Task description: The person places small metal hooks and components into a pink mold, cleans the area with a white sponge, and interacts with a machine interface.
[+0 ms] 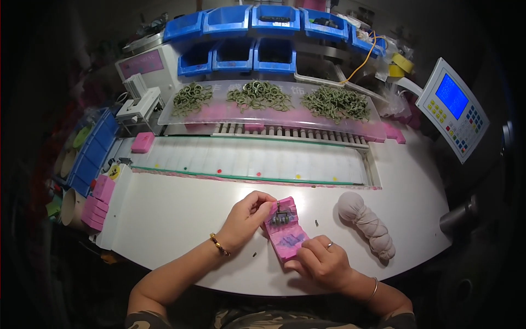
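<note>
Above the white table I hold an opened pink rubber mould [289, 241], its two halves folded apart and dusted with blue-purple marks. Inside the upper half sits a dark green, branched wax-like piece [281, 219]. My left hand [245, 218] pinches the mould's upper left edge between thumb and fingers. On the lower right edge, my right hand [323, 263] has its fingers curled round the lower half. Small dark scraps [316, 223] lie on the table on both sides of the mould.
A knotted pale cloth bundle [366, 223] lies at the right. Behind stand a white, green-edged conveyor [246, 159] and a translucent tray [219, 112] with green ring heaps [335, 103]. Pink blocks [95, 213] stack at left; a control panel [453, 107] rises right. Blue bins [227, 21] line the back.
</note>
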A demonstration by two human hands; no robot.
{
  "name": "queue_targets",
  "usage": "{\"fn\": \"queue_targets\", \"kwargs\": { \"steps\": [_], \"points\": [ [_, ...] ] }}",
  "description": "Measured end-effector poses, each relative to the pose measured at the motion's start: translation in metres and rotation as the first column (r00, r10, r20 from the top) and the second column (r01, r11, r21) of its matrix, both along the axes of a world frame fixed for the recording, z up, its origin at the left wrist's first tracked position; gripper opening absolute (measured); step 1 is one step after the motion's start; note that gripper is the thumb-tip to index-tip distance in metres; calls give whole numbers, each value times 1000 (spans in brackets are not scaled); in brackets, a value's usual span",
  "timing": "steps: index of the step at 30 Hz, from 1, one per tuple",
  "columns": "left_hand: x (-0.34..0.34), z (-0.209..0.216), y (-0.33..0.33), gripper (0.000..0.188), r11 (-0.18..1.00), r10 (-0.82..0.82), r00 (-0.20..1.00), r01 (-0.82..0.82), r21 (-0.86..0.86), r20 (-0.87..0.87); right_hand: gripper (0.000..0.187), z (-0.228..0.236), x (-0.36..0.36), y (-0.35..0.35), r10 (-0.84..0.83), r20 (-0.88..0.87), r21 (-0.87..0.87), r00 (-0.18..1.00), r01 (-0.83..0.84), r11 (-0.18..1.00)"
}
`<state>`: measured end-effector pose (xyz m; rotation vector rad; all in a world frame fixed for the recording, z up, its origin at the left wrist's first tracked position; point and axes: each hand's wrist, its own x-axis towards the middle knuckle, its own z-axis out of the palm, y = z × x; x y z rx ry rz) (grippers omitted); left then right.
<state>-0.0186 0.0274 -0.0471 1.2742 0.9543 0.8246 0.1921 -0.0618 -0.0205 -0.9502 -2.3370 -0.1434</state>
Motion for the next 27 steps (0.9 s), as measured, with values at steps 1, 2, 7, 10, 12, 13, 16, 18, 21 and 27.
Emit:
{"fn": "queue_targets", "kwargs": {
  "steps": [1, 2, 7, 10, 12, 13, 16, 18, 21, 27],
  "points": [
    [0, -1, 0, 17, 999, 2, 999, -3, 32, 35, 23, -1, 0, 0, -2, -1, 0, 1000, 2, 1000],
    [0, -2, -1, 17, 998, 4, 998, -9, 65, 69, 22, -3, -1, 0, -37, 71, -24, 997, 39, 999],
    [6, 8, -8, 18, 1000, -15, 997, 14, 23, 81, 19, -14, -17, 24, -248, -32, -47, 968, 246, 968],
    [4, 6, -8, 20, 999, -27, 993, 23, 38, 111, 30, -7, -19, 34, -228, -65, -56, 971, 225, 973],
    [2, 1, -6, 20, 998, -42, 993, 37, 48, 112, 33, -9, -20, 35, -221, -61, -47, 973, 219, 975],
    [1, -3, -5, 20, 998, -32, 994, 26, 62, 107, 36, -10, -20, 36, -212, -52, -70, 976, 209, 976],
    [2, -5, -3, 20, 998, -37, 993, 30, 62, 115, 40, -7, -18, 33, -207, -29, -106, 978, 203, 973],
    [3, -4, -2, 20, 998, -49, 991, 43, 50, 124, 40, -6, -18, 33, -207, -17, -119, 978, 203, 972],
    [2, -4, -2, 17, 997, -69, 990, 65, 40, 121, 32, -6, -21, 36, -220, -25, -100, 975, 216, 971],
    [4, -2, -5, 17, 997, -71, 989, 67, 33, 128, 14, -1, -24, 44, -210, -28, -118, 977, 205, 972]
  ]
}}
